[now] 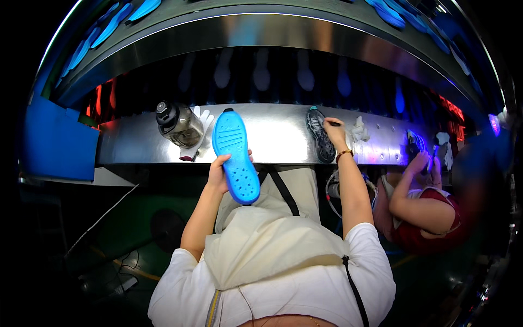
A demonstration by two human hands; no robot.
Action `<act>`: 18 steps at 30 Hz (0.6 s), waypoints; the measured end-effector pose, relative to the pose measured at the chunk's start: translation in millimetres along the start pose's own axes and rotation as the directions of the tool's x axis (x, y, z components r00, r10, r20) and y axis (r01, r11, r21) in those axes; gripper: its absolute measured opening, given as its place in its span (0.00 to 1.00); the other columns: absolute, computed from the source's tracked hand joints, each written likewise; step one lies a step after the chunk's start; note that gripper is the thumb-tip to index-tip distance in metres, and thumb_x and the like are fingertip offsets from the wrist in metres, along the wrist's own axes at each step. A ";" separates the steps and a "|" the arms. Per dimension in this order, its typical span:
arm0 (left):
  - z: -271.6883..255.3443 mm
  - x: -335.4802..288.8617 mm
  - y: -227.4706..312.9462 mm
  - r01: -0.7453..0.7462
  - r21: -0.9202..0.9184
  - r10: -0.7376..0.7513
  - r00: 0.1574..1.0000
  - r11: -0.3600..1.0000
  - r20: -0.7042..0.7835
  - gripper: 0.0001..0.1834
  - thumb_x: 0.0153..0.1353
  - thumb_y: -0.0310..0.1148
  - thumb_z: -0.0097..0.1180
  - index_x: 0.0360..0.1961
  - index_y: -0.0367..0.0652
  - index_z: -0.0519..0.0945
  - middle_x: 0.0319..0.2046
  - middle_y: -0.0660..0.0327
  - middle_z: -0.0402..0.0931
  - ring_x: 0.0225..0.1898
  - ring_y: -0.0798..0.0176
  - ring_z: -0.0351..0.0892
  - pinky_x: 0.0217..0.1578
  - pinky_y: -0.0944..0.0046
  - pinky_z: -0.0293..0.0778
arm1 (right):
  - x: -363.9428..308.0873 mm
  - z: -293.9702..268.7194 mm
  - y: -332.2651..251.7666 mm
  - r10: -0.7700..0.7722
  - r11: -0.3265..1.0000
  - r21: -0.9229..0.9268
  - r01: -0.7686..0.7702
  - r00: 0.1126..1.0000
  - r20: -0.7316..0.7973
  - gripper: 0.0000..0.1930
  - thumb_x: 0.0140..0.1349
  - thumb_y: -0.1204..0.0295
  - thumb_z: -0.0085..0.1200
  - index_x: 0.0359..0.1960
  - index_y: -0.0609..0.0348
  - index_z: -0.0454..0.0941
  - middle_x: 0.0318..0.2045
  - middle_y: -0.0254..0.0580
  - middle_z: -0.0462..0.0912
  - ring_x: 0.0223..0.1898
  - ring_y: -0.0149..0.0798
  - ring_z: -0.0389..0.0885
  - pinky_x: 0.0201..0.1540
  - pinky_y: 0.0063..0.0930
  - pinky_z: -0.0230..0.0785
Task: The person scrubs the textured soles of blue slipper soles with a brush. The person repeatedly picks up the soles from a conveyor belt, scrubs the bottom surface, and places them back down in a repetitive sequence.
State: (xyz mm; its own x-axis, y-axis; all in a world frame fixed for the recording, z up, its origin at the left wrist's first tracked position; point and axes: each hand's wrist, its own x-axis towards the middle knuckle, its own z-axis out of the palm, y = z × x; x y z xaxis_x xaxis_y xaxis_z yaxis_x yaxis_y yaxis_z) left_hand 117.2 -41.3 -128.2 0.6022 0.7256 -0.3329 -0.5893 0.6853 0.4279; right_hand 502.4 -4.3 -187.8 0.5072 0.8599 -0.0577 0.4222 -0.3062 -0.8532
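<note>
My left hand (218, 173) grips a bright blue shoe sole (231, 143) by its middle, tilted over the near edge of the bench. The sole has grooves at its far end and small holes at its near end. My right hand (336, 134) is closed on a short dark stick-like tool (334, 124), too small to tell its kind. It is over a black shoe outsole (320, 136) with a teal tip, lying on the metal bench (278, 131). Whether the tool touches the outsole I cannot tell.
A dark-lidded bottle (182, 128) and a white glove (204, 119) are at the left. Crumpled white material (359, 129) lies right of my hand. A co-worker (427, 210) works at the far right. Blue soles (111, 24) rest on the raised conveyor (201, 35) beyond.
</note>
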 end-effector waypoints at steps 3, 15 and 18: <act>21.5 0.1 7.2 -0.039 -0.058 0.043 0.997 0.998 0.058 0.34 0.52 0.46 0.44 0.56 0.34 0.58 0.49 0.47 0.65 0.47 0.49 0.69 0.48 0.49 0.67 | -12.7 -12.1 -36.5 0.114 0.775 0.631 -0.038 0.990 -0.080 0.12 0.55 0.74 0.49 0.40 0.68 0.73 0.34 0.48 0.78 0.32 0.36 0.78 0.39 0.24 0.71; 87.6 41.3 -7.6 0.184 -0.063 -0.159 0.944 0.981 0.289 0.52 0.46 0.75 0.11 0.57 0.43 0.60 0.45 0.46 0.69 0.45 0.49 0.71 0.47 0.48 0.67 | -125.5 -9.9 -169.6 -0.355 0.583 0.810 -0.065 0.876 0.327 0.12 0.51 0.80 0.50 0.39 0.69 0.73 0.38 0.53 0.77 0.40 0.37 0.77 0.49 0.27 0.66; 100.3 40.3 -20.0 0.187 -0.078 -0.158 0.945 0.979 0.285 0.51 0.48 0.73 0.10 0.56 0.42 0.61 0.42 0.46 0.70 0.42 0.49 0.73 0.44 0.49 0.70 | -118.4 -5.6 -175.4 -0.203 0.550 0.818 -0.168 0.923 0.326 0.10 0.51 0.80 0.51 0.36 0.70 0.75 0.35 0.48 0.79 0.38 0.35 0.76 0.45 0.25 0.67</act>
State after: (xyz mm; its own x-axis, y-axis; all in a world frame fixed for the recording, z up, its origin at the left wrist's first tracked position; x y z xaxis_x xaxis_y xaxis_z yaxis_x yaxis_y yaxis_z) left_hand 207.3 -31.9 -65.9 0.8159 0.5603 -0.1427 -0.5065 0.8117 0.2910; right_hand 372.5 -54.7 -28.4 0.1374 0.9893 -0.0493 -0.4678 0.0209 -0.8836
